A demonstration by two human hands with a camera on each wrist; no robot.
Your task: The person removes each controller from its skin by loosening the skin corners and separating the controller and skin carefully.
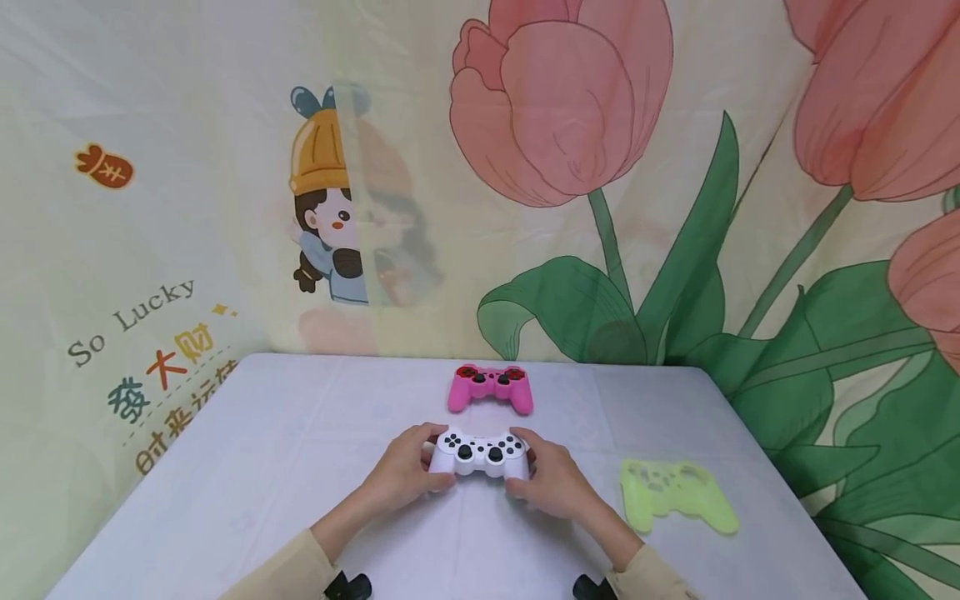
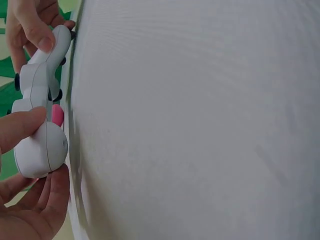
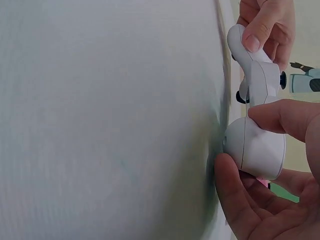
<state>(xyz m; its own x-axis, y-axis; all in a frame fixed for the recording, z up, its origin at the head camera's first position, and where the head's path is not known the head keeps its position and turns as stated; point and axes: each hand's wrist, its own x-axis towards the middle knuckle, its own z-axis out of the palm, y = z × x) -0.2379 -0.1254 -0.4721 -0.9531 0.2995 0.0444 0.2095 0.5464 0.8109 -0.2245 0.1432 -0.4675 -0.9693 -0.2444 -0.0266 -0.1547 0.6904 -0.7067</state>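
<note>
A white game controller (image 1: 480, 447) with black sticks and buttons is held between both hands over the middle of the table. My left hand (image 1: 408, 465) grips its left handle, thumb on the near side and fingers at the far edge. On the other handle, my right hand (image 1: 552, 472) has the same kind of hold. Both wrist views show the thumbs pressed on the white shell (image 2: 37, 150) and the fingers curled beneath and around its handles (image 3: 260, 150). The controller's face with its buttons points up toward the head camera.
Behind the white controller lies a pink controller cover (image 1: 491, 388) with black sticks and red parts showing. A pale green silicone cover (image 1: 677, 495) lies flat at the right, close to my right forearm. A white cloth covers the table (image 1: 300, 433), and a printed curtain (image 1: 420, 333) hangs behind it.
</note>
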